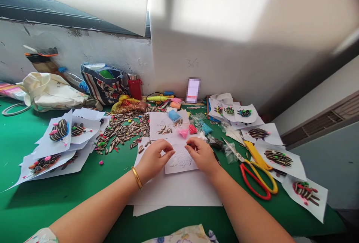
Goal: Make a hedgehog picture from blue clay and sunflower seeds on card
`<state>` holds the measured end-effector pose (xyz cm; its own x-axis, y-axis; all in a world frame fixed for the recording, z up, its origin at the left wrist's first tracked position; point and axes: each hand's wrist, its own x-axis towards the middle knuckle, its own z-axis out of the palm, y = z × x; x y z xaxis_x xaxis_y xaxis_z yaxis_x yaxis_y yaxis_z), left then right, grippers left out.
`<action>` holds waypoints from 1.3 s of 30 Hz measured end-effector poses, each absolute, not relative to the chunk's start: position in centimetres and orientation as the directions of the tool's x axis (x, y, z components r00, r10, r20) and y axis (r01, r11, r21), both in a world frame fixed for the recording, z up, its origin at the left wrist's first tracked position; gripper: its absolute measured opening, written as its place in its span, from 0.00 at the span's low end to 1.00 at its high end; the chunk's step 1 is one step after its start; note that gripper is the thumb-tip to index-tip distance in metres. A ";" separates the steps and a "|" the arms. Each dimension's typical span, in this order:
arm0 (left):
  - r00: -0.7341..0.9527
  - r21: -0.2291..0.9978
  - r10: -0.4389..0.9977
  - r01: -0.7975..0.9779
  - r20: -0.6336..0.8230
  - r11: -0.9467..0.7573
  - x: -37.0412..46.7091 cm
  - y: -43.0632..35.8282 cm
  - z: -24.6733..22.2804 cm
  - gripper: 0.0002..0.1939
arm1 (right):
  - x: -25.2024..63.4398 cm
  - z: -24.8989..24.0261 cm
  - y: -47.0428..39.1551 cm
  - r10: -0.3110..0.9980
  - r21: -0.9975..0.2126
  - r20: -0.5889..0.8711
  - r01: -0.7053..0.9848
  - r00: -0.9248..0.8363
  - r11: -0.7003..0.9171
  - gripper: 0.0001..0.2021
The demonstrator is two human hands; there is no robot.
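Observation:
My left hand [156,157], with a gold bangle at the wrist, is closed with thumb and fingertips pinched together. Facing it, my right hand [202,155] makes a similar pinch; anything held in either is too small to make out. Between and below them lies a small white sheet with a hedgehog-like line drawing [182,159], partly covered by the hands. Larger white sheets [176,190] lie beneath it. Just beyond are pink clay [183,133], red clay [192,129], a blue clay packet [174,115] and sunflower seeds [164,129] on paper.
Loose striped seeds [126,129] spread across the green table [112,194]. Seed-decorated pictures are stacked at left [60,131] and right [279,157]. Scissors [252,172] lie right of my right hand. A phone [193,90], red flask [135,86] and bags [53,91] line the wall.

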<state>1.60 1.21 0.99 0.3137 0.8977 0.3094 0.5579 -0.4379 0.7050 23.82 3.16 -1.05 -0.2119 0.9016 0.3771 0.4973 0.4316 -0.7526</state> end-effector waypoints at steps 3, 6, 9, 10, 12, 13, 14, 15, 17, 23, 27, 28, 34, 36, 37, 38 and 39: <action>0.326 0.705 0.893 0.551 0.311 -0.447 1.6 1.2 1.0 0.08 | 23.9 -1.2 3.3 0.914 -0.764 0.347 0.502 -0.210 0.405 0.09; 0.318 0.676 0.894 0.585 0.316 -0.448 1.6 1.2 1.2 0.15 | 24.0 -1.2 3.4 0.926 -0.776 0.300 0.507 -0.227 0.376 0.09; 0.284 0.675 0.902 0.599 0.325 -0.432 1.7 1.1 1.4 0.15 | 24.0 -1.1 3.4 0.931 -0.755 0.295 0.545 -0.214 0.365 0.09; 0.280 0.683 0.903 0.590 0.327 -0.431 1.7 1.0 1.4 0.12 | 24.0 -1.1 3.4 0.932 -0.746 0.299 0.558 -0.205 0.362 0.08; 0.285 0.700 0.899 0.565 0.332 -0.437 1.8 1.0 1.4 0.08 | 23.9 -1.2 3.5 0.935 -0.736 0.298 0.577 -0.193 0.354 0.07; 0.290 0.706 0.897 0.554 0.333 -0.441 1.8 1.1 1.4 0.07 | 23.9 -1.2 3.5 0.938 -0.734 0.288 0.584 -0.195 0.347 0.07; 0.296 0.709 0.895 0.548 0.333 -0.445 1.8 1.1 1.3 0.07 | 23.8 -1.3 3.5 0.941 -0.734 0.271 0.589 -0.203 0.338 0.07; 0.301 0.709 0.894 0.547 0.331 -0.446 1.8 1.2 1.3 0.07 | 23.7 -1.4 3.5 0.945 -0.736 0.247 0.593 -0.213 0.326 0.07; 0.303 0.700 0.897 0.561 0.323 -0.442 1.8 1.2 1.1 0.09 | 23.6 -1.5 3.5 0.952 -0.740 0.193 0.603 -0.236 0.299 0.07; 0.301 0.668 0.906 0.612 0.298 -0.423 1.5 1.3 1.0 0.12 | 23.3 -1.5 3.2 0.954 -0.740 0.088 0.622 -0.285 0.255 0.08; 0.363 0.666 0.889 0.594 0.278 -0.451 1.7 1.5 0.5 0.06 | 23.2 -1.6 3.1 0.949 -0.746 0.096 0.609 -0.300 0.268 0.08; 0.376 0.666 0.887 0.593 0.269 -0.453 1.7 1.6 0.4 0.06 | 23.2 -1.6 3.1 0.947 -0.746 0.100 0.607 -0.304 0.274 0.08; 0.363 0.627 0.903 0.655 0.229 -0.422 1.6 1.7 0.2 0.12 | 23.1 -1.7 3.1 0.940 -0.735 0.120 0.607 -0.320 0.301 0.09; 0.348 0.629 0.905 0.653 0.245 -0.422 1.5 1.6 0.4 0.10 | 23.1 -1.7 3.1 0.938 -0.729 0.126 0.611 -0.322 0.307 0.09; 0.342 0.634 0.904 0.647 0.255 -0.424 1.5 1.6 0.4 0.08 | 23.1 -1.7 3.0 0.937 -0.727 0.129 0.612 -0.323 0.311 0.09; 0.338 0.640 0.903 0.639 0.264 -0.426 1.5 1.6 0.5 0.06 | 23.1 -1.7 3.0 0.937 -0.724 0.132 0.614 -0.324 0.314 0.09; 0.337 0.644 0.902 0.633 0.271 -0.430 1.5 1.5 0.5 0.04 | 23.1 -1.7 3.0 0.936 -0.722 0.133 0.615 -0.326 0.317 0.09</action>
